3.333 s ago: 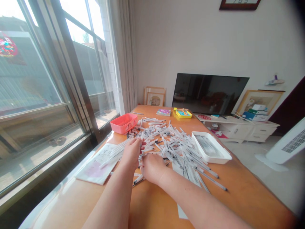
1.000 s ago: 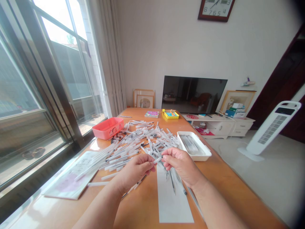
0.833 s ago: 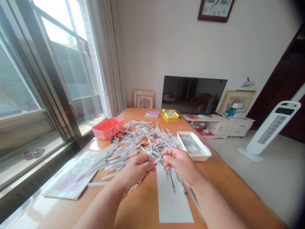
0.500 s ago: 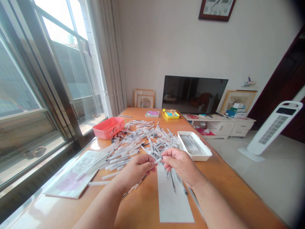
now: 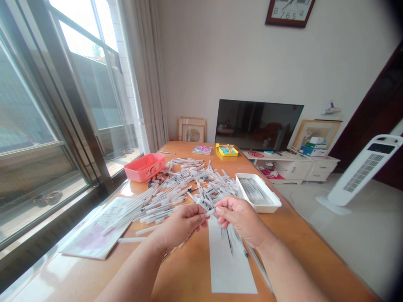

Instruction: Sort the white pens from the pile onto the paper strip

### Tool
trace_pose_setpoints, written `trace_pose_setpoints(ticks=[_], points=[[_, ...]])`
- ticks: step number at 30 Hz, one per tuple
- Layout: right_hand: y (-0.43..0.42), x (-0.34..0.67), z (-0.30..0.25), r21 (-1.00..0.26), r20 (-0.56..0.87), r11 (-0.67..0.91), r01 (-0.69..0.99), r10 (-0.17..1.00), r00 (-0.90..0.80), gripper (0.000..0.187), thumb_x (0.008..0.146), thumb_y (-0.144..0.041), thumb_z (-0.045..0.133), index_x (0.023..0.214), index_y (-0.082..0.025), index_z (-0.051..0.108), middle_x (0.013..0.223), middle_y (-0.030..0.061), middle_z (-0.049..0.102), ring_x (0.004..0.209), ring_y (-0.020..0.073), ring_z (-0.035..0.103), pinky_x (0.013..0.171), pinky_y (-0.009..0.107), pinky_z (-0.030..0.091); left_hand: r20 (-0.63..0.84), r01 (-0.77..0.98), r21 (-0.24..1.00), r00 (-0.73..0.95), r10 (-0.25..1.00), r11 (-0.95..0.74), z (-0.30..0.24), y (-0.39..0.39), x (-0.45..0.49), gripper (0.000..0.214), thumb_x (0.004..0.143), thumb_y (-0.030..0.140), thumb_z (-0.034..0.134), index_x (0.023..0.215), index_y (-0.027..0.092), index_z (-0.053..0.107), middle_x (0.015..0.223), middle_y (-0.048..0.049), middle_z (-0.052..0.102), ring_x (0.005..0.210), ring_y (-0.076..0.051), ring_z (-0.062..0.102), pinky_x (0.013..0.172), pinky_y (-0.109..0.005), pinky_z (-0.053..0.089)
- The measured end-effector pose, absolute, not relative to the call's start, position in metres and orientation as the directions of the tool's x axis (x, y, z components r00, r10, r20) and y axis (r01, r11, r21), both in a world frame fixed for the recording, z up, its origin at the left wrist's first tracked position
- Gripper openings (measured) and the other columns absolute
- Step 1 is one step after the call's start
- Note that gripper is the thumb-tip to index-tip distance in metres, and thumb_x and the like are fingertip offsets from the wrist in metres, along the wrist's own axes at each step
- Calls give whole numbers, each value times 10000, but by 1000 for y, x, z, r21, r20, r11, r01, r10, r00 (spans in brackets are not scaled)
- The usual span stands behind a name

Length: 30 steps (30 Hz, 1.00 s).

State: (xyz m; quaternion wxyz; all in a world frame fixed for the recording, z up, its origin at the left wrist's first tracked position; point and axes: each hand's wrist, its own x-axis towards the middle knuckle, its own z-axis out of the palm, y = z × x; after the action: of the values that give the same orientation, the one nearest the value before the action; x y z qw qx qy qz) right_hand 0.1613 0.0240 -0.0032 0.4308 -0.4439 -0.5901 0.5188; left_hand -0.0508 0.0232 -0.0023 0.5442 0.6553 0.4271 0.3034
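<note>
My left hand point(image 5: 186, 222) and my right hand point(image 5: 234, 216) meet over the near end of a heap of pen parts. Between their fingertips is a short translucent white pen piece point(image 5: 210, 213), pinched from both sides; the fingers hide its ends, so I cannot tell whether it is a cap or a barrel. Below my right hand, thin dark refills point(image 5: 229, 241) and pen pieces lie over a white paper strip point(image 5: 232, 272). Translucent pen barrels point(image 5: 168, 201) with some dark tips are heaped beyond both hands.
Left of the heap stands a red plastic basket point(image 5: 145, 167), with a booklet point(image 5: 94, 239) nearer me. At right is a white tray point(image 5: 266, 205) holding several pens. A yellow box point(image 5: 228, 152) and a colourful booklet point(image 5: 202, 149) lie at the table's far end.
The whole view has shifted very slightly. Both hands keep their pinch on the pen piece in nearly the same place.
</note>
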Motion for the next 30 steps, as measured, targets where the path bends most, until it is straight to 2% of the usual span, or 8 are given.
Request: trace_pose_setpoints(ticks=[4,8,14,17,21,25,28,30], points=[[24,162,-4,-986,31,68,151,971,-236,258,881,-424,638,925,-170,631,797,27,685,644,137,620,565,257,492,-49,278,956,457,888,-90,-2,23,-51,290,903,437,574,900,164,669,852,-37,662,733,-139,520,676,-260,403],[24,163,-8,-956,17,84,283,973,-231,290,917,-471,577,850,-188,586,738,3,655,583,121,559,514,238,420,-44,312,943,461,886,-115,0,23,-50,281,892,429,587,890,160,668,798,-20,631,719,-134,511,661,-245,395],[27,161,-14,-836,195,276,473,957,-215,448,964,-537,470,665,-205,449,581,-48,426,565,114,400,537,254,332,-2,317,935,456,890,-160,-1,23,-48,245,874,396,624,892,154,658,739,12,560,644,-103,423,614,-227,354],[29,160,-14,-843,166,255,473,961,-223,519,964,-610,421,640,-205,438,561,-49,375,553,117,383,538,262,319,2,302,940,463,886,-160,-4,23,-48,237,886,388,615,908,156,653,740,15,554,636,-98,408,610,-224,346],[29,163,-10,-877,107,177,446,978,-180,571,978,-644,329,673,-200,520,551,-31,459,548,135,453,555,272,356,-6,291,945,474,881,-150,-7,24,-48,245,895,394,604,923,156,652,766,-1,581,680,-112,453,641,-233,370],[27,166,-5,-873,166,254,416,958,-235,385,976,-528,447,821,-200,578,713,-15,590,647,141,523,609,264,397,12,281,947,457,889,-157,-9,25,-48,262,907,404,582,925,151,650,812,-20,606,738,-131,499,689,-251,402],[25,165,-4,-851,195,301,430,942,-272,282,958,-437,510,815,-200,567,719,-25,575,660,133,509,611,255,390,14,294,942,448,894,-162,-6,24,-48,268,904,406,580,911,148,651,779,-12,590,713,-127,487,659,-245,393],[25,164,-5,-831,214,320,456,939,-269,328,968,-446,489,754,-202,533,657,-37,521,620,126,466,583,255,361,17,311,935,450,893,-174,-3,23,-48,270,890,412,596,895,148,654,735,2,563,675,-118,458,618,-235,371]])
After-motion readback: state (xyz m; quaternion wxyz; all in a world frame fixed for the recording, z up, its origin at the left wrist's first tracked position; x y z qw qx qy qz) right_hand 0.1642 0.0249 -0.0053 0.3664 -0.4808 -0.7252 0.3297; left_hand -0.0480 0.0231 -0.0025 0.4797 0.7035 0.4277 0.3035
